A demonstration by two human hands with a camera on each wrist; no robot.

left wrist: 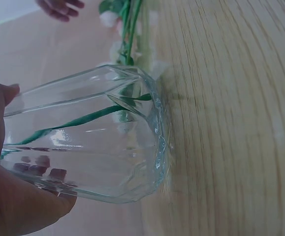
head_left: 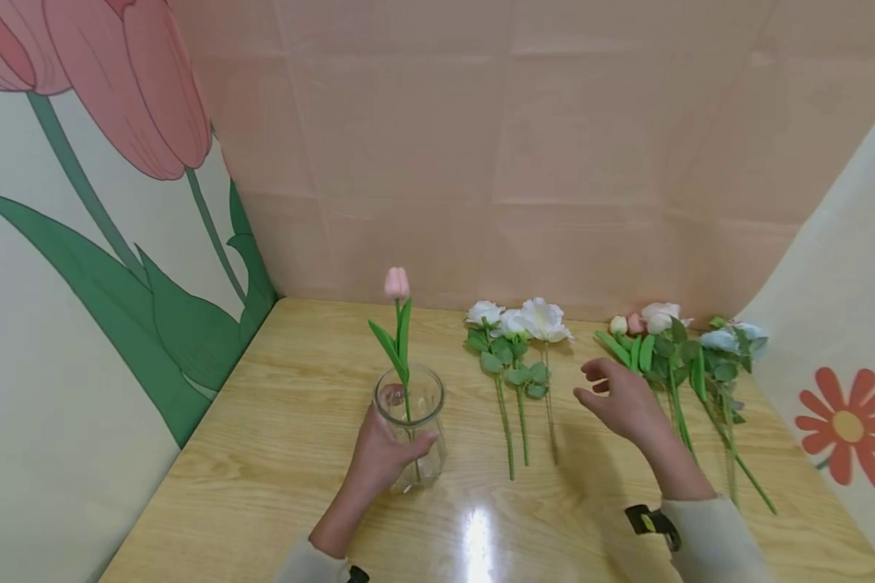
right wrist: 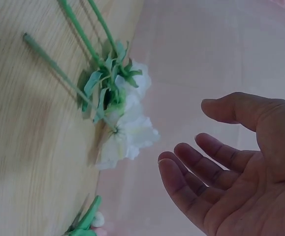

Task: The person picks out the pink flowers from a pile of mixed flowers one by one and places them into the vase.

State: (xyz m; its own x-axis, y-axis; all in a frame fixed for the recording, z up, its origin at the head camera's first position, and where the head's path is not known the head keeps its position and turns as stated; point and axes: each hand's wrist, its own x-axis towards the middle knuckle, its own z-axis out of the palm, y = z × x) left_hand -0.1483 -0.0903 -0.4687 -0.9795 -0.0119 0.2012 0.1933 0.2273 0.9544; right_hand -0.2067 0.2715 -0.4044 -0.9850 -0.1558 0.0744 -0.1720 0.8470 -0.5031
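A clear glass vase point(head_left: 432, 441) stands upright on the wooden table, and my left hand point(head_left: 385, 449) grips it around the side. Inside it leans one pink tulip point(head_left: 397, 283) with green leaves; its green stem point(left wrist: 78, 120) shows through the faceted glass in the left wrist view. My right hand point(head_left: 623, 401) hovers above the table with loosely bent fingers and nothing in them. Left of that hand lie several white flowers point(head_left: 543, 320) with green stems. Just beyond it on the right is a bunch with a pale pink rose point(head_left: 659, 317), tulip buds and leaves.
Light blue flowers point(head_left: 725, 338) lie at the far right, their stems pointing toward the front. A pinkish backdrop point(head_left: 481, 162) rises behind the wooden table point(head_left: 277, 453). Side panels carry a painted tulip point(head_left: 138, 89) on the left and a painted red flower point(head_left: 848, 427) on the right.
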